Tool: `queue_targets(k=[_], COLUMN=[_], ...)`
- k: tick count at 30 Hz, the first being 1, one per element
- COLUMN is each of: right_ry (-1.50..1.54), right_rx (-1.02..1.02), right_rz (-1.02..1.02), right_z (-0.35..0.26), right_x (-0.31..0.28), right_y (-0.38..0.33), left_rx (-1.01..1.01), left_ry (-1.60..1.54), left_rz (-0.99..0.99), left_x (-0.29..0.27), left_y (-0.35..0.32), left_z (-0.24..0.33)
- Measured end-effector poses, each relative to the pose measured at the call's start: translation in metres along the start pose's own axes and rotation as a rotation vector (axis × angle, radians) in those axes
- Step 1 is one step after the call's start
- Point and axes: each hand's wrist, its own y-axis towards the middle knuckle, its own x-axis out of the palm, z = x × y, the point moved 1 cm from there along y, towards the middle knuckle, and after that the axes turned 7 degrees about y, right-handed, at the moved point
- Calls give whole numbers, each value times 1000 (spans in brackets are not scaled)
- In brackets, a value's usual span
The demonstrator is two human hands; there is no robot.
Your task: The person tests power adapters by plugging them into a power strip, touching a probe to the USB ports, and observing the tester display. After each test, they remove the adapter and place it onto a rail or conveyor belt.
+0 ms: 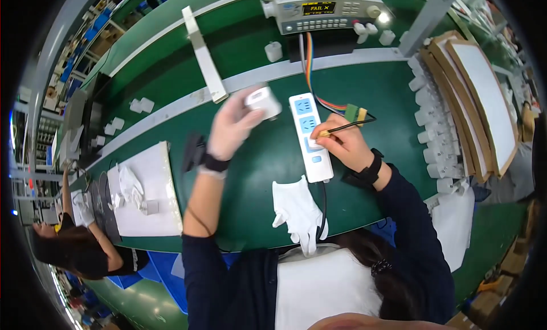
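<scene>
My left hand (229, 128), in a thin white glove, is raised over the bench and closed around a white power adapter (264, 104). Both are slightly smeared by motion. My bare right hand (348, 148) pinches a black cable (346, 126) near its yellowish end, over the lower sockets of a white power strip (302, 107) with blue socket faces. My fingers partly hide that part of the strip. The cable loops back to a green connector block (353, 112) with rainbow wires. A white glove (297, 209) lies flat below the strip.
A tester (330, 17) with a lit screen stands at the back. Rows of white adapters (430, 128) line the right side beside upright cardboard sheets (478, 108). A white bar (204, 56) lies back left. At far left, another person (85, 247) works near a white board (151, 187).
</scene>
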Motion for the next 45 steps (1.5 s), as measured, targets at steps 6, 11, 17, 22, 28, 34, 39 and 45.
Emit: queue_targets(k=[6,11,17,22,28,34,39,45], right_ry=[114,86,81,50,-70,112,16,315], right_rx=[-4,-12,-10,-13,-210,-434,-237,-18], right_rz=[14,-23,-7,-15,65,300,229,383], right_z=[10,12,4,6,4,-50,-40,15], right_x=[1,-2,1,1,1,-23,-27,-8], right_y=[-1,-2,-3,-5,-5,9,8,-19], left_rx=[26,346,652,291,487,460,426,426], left_ry=[207,650,854,99,753,675,431,297], left_rz=[-56,-33,189,8,-164,-145,-243,-311], left_x=[66,71,64,60,81,81,80,77], left_y=[47,41,31,-14,-22,-19,-8,-11], left_z=[-35,-34,-24,-21,-34,-43,-44,-44])
